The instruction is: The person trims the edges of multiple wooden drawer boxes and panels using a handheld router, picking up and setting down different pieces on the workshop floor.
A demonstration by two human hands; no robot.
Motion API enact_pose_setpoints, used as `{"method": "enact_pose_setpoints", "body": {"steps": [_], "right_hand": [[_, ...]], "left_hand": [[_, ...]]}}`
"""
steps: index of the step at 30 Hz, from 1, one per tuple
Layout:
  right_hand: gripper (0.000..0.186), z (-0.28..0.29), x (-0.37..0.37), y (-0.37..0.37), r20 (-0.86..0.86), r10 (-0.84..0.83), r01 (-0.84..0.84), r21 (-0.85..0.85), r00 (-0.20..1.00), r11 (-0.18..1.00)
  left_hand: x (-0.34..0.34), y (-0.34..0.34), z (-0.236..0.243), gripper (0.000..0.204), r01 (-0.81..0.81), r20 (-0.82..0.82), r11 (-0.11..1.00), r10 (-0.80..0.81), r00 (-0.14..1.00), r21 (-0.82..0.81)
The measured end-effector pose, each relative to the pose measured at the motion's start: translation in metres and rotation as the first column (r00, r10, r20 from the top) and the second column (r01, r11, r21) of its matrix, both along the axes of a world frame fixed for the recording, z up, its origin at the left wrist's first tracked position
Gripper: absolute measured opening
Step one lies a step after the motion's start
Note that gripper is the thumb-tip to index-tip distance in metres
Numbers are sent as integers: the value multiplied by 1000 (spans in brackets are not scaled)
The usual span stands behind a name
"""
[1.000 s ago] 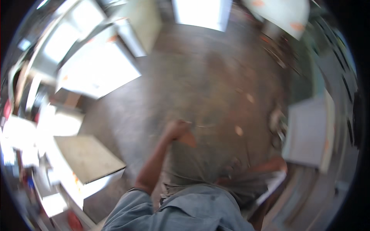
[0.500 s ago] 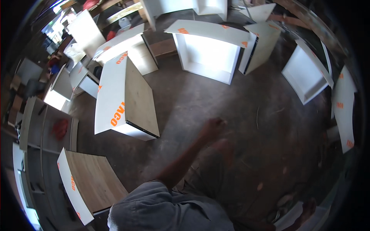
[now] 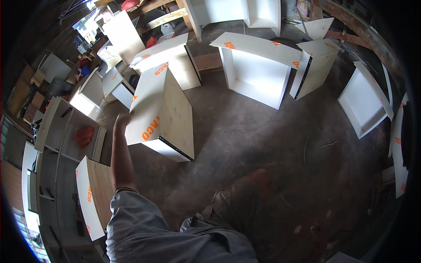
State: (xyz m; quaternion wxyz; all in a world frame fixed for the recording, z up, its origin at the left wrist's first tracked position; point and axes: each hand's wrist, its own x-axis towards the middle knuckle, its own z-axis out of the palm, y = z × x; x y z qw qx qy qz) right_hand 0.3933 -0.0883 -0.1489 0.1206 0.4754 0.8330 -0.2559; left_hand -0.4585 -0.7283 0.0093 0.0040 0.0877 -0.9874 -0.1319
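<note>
My left arm (image 3: 123, 162), in a grey sleeve, reaches forward at the left. My left hand (image 3: 124, 119) is at the left edge of a white-topped cabinet (image 3: 147, 109) with a pale wood side and orange print. Its fingers are smeared by motion, and I cannot tell whether they touch or grip the edge. A dim, reddish-brown shape (image 3: 316, 232) shows at the lower right; whether it is my right hand or a foot is unclear. Below it, a corner of a white panel (image 3: 344, 258) shows at the lower edge.
Ahead stands an open white box unit (image 3: 258, 70), with a narrow wood-sided cabinet (image 3: 319, 65) beside it. Another white box (image 3: 364, 101) stands at the right. A wood-faced cabinet (image 3: 94, 188) is near my left arm, beside a grey shelf unit (image 3: 66, 153) with a red bag (image 3: 84, 136).
My left hand has swung from the middle, over the floor, left and forward to the cabinet. The view has shifted. The white panel at the lower right has mostly dropped out of view.
</note>
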Motion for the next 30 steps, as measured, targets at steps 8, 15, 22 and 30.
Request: {"method": "enact_pose_setpoints", "body": {"steps": [8,15,22,30], "right_hand": [[37,17,-10,-18,-122,-215,217,6,969,976],[32,60,-10,-36,-82,-296,297,4,952,955],[39,76,13,-48,-100,-217,231,163,971,959],[29,120,28,-90,-169,-445,459,52,879,887]], "left_hand": [[38,6,0,51,-112,258,537,-205,944,836],[106,134,23,53,97,-13,142,-499,866,985],[104,283,-9,40,58,51,229,-444,895,972],[217,427,2,48,-42,30,-7,-587,809,999]]}}
